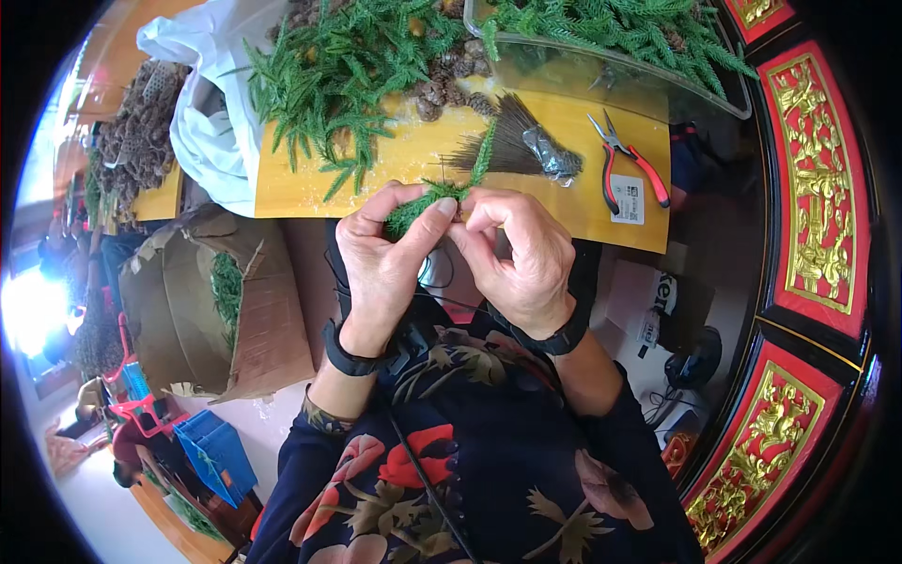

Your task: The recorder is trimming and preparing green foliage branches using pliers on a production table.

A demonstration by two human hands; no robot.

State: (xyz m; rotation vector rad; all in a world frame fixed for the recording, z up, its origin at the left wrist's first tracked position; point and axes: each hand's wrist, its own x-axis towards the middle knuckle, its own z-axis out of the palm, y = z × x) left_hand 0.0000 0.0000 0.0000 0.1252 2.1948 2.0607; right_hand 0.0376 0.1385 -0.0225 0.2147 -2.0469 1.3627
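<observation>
Left hand [381, 242]'s pinching a green sprig [404, 218]; a frond [483, 158] points toward one o'clock, nearer the right hand [521, 246]. That one's fingertips are closed too, can't tell on what.

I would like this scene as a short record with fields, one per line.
Left hand: holds small bundle of green needle-leaved sprigs
Right hand: pinches at the bundle's right edge
Work surface: flat yellow tabletop
Tool: metal pliers with red-and-black handles, jaws open, on tabletop
Beyond hands: thin brown sticks, partly wrapped in clear plastic
</observation>
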